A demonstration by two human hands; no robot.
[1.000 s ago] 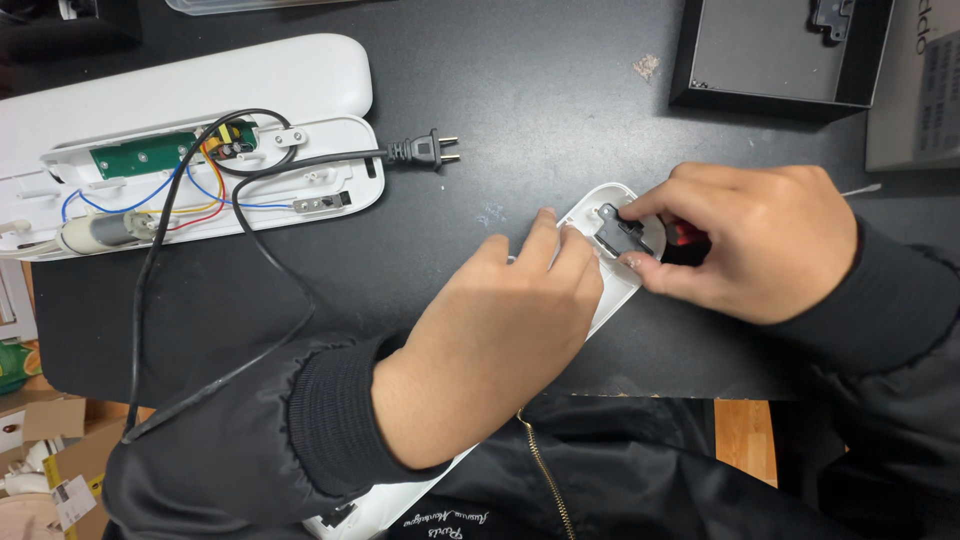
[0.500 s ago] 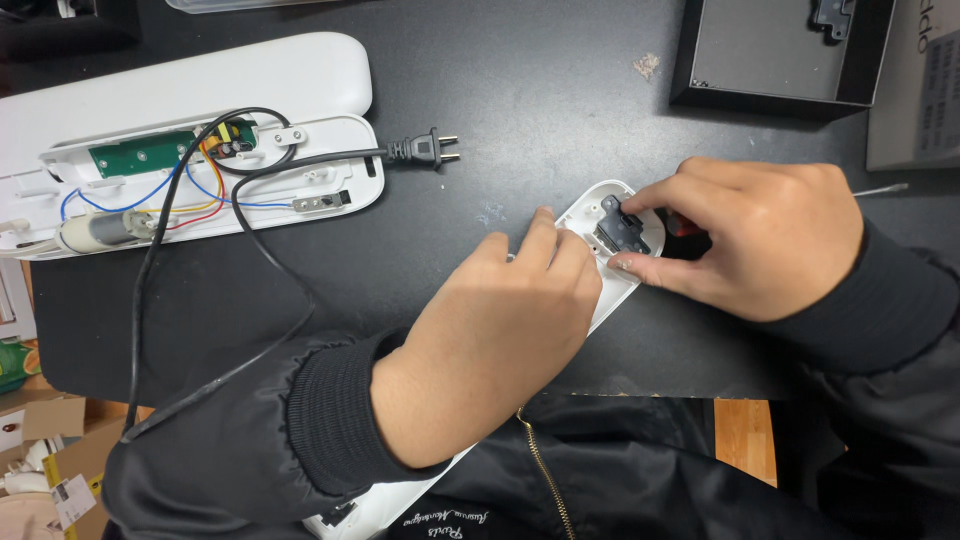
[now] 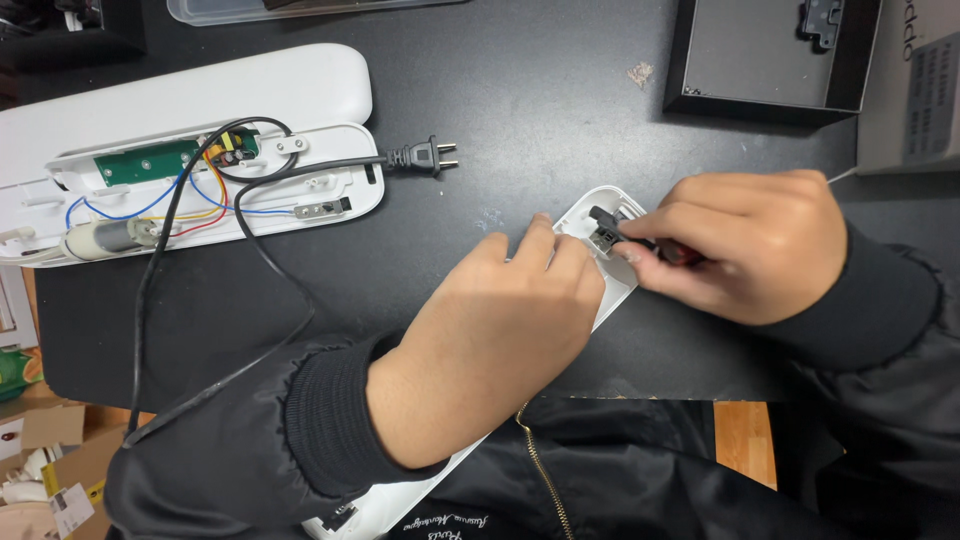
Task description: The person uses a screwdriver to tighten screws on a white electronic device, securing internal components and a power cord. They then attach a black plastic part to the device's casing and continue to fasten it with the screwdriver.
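Note:
My left hand (image 3: 500, 330) lies flat on a long white plastic housing (image 3: 615, 280) that runs from the black mat down toward my lap, pressing it down. My right hand (image 3: 745, 245) grips a red-handled tool (image 3: 678, 253) and pinches a small black and metal part (image 3: 603, 228) at the rounded upper end of the housing. Most of the housing is hidden under my left hand and sleeve.
An opened white device (image 3: 190, 180) with a green circuit board (image 3: 150, 162), coloured wires and a small motor lies at the left. Its black cord ends in a two-pin plug (image 3: 425, 156). A black tray (image 3: 770, 55) stands at the back right, a grey box (image 3: 915, 85) beside it.
My right hand has shifted slightly, and the small black part at the housing's end has turned and moved a little to the left. My left hand stays put.

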